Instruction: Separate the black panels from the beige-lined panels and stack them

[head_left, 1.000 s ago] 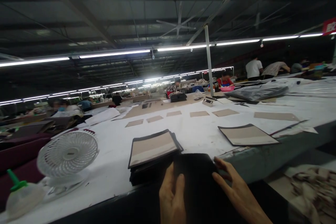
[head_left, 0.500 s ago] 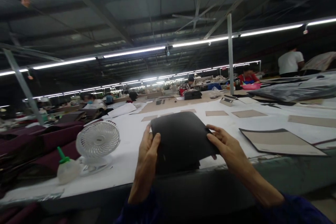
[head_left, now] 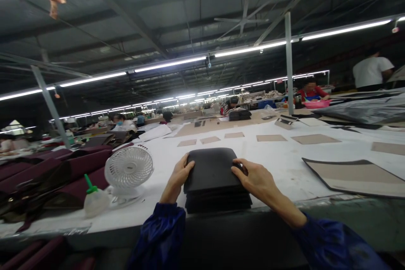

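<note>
A black flat panel [head_left: 210,171] with rounded corners lies between my two hands, level with the top of a stack of black panels [head_left: 218,202] at the table's near edge. My left hand [head_left: 179,175] grips its left edge, thumb on top and fingers beneath. On the right edge, my right hand [head_left: 255,177] pinches the panel near its far corner, thumb and forefinger bent round it. Whether the panel rests fully on the stack I cannot tell.
Left of the stack stand a white fan [head_left: 129,168] and a squeeze bottle [head_left: 96,200] with a green spout. A beige panel with black edging [head_left: 354,176] lies to the right. Several beige pieces [head_left: 271,138] lie farther back on the white table cover [head_left: 164,164]. Co-workers sit and stand beyond.
The black panel, tilted up above the stack before, now lies flatter and squared over it. Both hands moved with it. The view has shifted slightly left.
</note>
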Motion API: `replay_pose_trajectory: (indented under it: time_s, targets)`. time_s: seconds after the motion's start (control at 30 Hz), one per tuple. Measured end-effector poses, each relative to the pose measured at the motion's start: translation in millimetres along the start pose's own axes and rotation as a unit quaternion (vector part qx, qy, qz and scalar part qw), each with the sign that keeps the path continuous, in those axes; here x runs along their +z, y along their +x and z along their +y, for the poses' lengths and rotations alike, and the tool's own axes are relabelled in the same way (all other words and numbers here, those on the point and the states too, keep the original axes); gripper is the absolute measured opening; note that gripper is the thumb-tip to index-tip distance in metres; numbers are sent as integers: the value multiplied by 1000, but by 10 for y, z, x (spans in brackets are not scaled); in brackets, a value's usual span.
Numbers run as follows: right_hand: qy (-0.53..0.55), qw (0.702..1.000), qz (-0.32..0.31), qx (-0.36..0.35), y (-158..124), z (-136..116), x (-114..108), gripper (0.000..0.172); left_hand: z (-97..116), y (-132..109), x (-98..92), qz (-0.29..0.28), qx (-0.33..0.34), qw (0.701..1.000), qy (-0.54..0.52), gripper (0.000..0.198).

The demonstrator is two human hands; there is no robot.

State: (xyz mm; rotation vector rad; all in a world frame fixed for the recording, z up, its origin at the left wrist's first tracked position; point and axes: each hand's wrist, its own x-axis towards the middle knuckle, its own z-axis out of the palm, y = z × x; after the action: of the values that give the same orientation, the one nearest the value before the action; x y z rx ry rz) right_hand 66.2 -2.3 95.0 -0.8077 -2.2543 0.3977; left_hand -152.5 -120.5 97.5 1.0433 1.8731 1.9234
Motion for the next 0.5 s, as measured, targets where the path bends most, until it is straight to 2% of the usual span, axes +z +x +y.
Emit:
replay_pose_trajectory:
  time_s: [0.2, 0.3, 0.33, 0.4, 0.43, 0.5]
  targets:
    - [-50, 998, -20, -23, -17, -19, 20, 32, -136, 69, 33, 2, -35, 998, 55, 51]
    - [-69, 997, -5, -19, -62, 84, -36, 32, -134, 53, 49, -3, -55, 995, 79, 57]
    - [-80, 997, 7, -9, -74, 171, -80, 34, -122, 41, 41, 1, -61, 995, 83, 60]
    - [-117, 992, 37, 26, -107, 449, -213, 36, -85, -4, -12, 58, -44, 994, 77, 62]
    - [-142, 987, 51, 50, -133, 639, -302, 37, -65, -40, -59, 89, -18, 994, 54, 62]
    - [-196, 973, 66, 105, -207, 1091, -505, 40, -30, -139, -182, 109, 18, 994, 22, 63]
